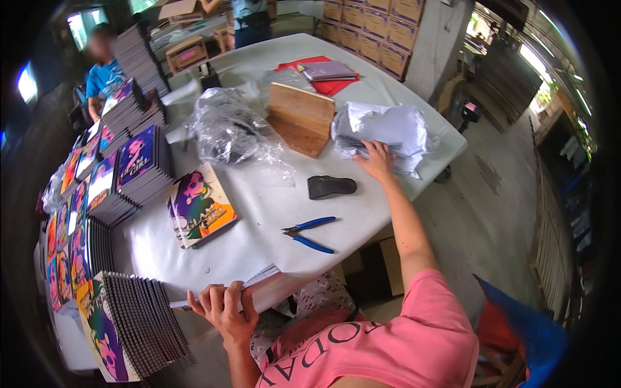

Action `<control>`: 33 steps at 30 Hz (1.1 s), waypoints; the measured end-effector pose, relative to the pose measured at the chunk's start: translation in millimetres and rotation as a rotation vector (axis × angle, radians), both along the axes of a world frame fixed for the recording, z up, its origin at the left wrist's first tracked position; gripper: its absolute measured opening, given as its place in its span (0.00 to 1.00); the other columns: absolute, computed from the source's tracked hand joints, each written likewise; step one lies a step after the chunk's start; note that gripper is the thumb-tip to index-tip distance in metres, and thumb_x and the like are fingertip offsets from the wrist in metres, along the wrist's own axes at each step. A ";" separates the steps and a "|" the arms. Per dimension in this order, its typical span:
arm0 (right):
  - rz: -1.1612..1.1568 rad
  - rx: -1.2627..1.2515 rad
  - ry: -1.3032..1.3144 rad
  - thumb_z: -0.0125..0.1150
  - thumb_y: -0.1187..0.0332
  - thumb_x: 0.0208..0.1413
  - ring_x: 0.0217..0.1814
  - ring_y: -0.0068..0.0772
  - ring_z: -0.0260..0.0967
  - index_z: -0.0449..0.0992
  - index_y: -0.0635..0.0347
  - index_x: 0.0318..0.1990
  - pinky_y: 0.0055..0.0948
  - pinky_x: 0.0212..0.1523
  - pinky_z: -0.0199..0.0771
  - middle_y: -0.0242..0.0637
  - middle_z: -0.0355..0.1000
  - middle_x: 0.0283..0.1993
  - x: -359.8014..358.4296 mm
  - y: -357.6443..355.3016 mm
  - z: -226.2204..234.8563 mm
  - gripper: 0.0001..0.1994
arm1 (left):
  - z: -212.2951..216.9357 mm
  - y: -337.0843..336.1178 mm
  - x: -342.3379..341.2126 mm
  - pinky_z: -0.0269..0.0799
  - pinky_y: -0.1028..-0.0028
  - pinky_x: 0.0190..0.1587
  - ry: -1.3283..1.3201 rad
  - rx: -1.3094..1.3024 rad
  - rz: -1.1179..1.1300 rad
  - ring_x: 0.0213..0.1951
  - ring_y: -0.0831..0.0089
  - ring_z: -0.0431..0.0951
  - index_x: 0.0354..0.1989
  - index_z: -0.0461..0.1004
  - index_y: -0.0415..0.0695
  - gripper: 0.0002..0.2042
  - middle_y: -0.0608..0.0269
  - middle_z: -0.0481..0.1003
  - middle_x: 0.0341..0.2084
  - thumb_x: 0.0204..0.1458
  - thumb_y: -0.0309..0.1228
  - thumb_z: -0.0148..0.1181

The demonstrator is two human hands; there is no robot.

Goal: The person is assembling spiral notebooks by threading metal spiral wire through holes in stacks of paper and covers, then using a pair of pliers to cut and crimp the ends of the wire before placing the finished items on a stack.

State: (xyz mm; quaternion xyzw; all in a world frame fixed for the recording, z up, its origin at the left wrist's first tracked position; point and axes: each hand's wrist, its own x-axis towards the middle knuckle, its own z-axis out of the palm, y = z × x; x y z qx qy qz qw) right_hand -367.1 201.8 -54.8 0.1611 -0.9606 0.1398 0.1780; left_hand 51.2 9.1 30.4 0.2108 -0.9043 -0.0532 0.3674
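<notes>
My left hand (226,313) is closed on the edge of a thin stack of pages (264,279), held upright at the table's near edge. My right hand (376,161) reaches across to dark spiral binding coils (351,143) lying on crumpled white wrapping (381,119). Its fingers are apart and rest on the coils; the fingertips are partly hidden. Between my hands lie blue-handled wire cutters (310,235) with their jaws apart, and a black, rounded tool (331,187). A spiral notebook (202,205) with a colourful cover lies left of the cutters.
A tall row of spiral notebooks (132,317) stands near left, with more notebook stacks (142,161) behind. Clear plastic bags (236,132) and an angled wooden stand (301,116) occupy the middle. Red sheets (317,71) lie farther back. A person in blue (107,77) is far left; cartons (369,39) stand behind.
</notes>
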 end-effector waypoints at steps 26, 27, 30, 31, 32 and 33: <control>1.077 -0.180 -0.404 0.47 0.72 0.55 0.36 0.40 0.62 0.66 0.58 0.56 0.31 0.42 0.64 0.44 0.64 0.36 174.9 -43.2 118.9 0.19 | -16.5 -24.9 -2.0 0.28 0.52 0.64 0.153 -0.084 -0.017 0.43 0.68 0.72 0.29 0.74 0.52 0.13 0.69 0.63 0.20 0.38 0.44 0.66; 1.134 -0.255 -0.530 0.50 0.72 0.55 0.35 0.37 0.62 0.68 0.58 0.54 0.30 0.40 0.64 0.42 0.66 0.35 194.9 -50.6 116.7 0.18 | -19.6 -24.5 -0.7 0.25 0.50 0.65 0.163 -0.091 -0.001 0.44 0.68 0.72 0.26 0.73 0.51 0.17 0.69 0.62 0.20 0.36 0.48 0.68; 1.158 -0.383 -0.622 0.58 0.72 0.52 0.33 0.33 0.64 0.74 0.58 0.47 0.27 0.38 0.65 0.38 0.70 0.33 226.8 -69.2 112.2 0.14 | -19.2 -21.4 -2.5 0.25 0.50 0.65 0.186 -0.085 0.042 0.43 0.67 0.72 0.24 0.71 0.51 0.17 0.67 0.62 0.20 0.34 0.49 0.68; 1.145 -0.410 -0.605 0.60 0.73 0.50 0.33 0.33 0.65 0.76 0.58 0.45 0.27 0.37 0.65 0.36 0.71 0.32 233.0 -72.7 111.8 0.13 | -18.1 -20.4 -2.1 0.25 0.51 0.65 0.181 -0.083 0.035 0.43 0.67 0.72 0.24 0.71 0.50 0.18 0.68 0.62 0.19 0.34 0.49 0.69; 1.165 -0.450 -0.578 0.61 0.74 0.48 0.33 0.32 0.66 0.77 0.58 0.43 0.27 0.37 0.66 0.36 0.72 0.31 236.4 -75.8 111.0 0.12 | -17.1 -19.7 -2.7 0.25 0.52 0.65 0.180 -0.081 0.025 0.44 0.66 0.72 0.24 0.71 0.50 0.19 0.68 0.63 0.19 0.33 0.49 0.69; 1.186 -0.489 -0.552 0.63 0.74 0.46 0.33 0.31 0.66 0.78 0.58 0.41 0.26 0.36 0.66 0.35 0.72 0.30 238.3 -79.3 109.5 0.12 | -16.4 -19.0 -3.0 0.25 0.52 0.66 0.178 -0.079 0.017 0.44 0.65 0.72 0.24 0.72 0.49 0.19 0.68 0.63 0.19 0.32 0.49 0.70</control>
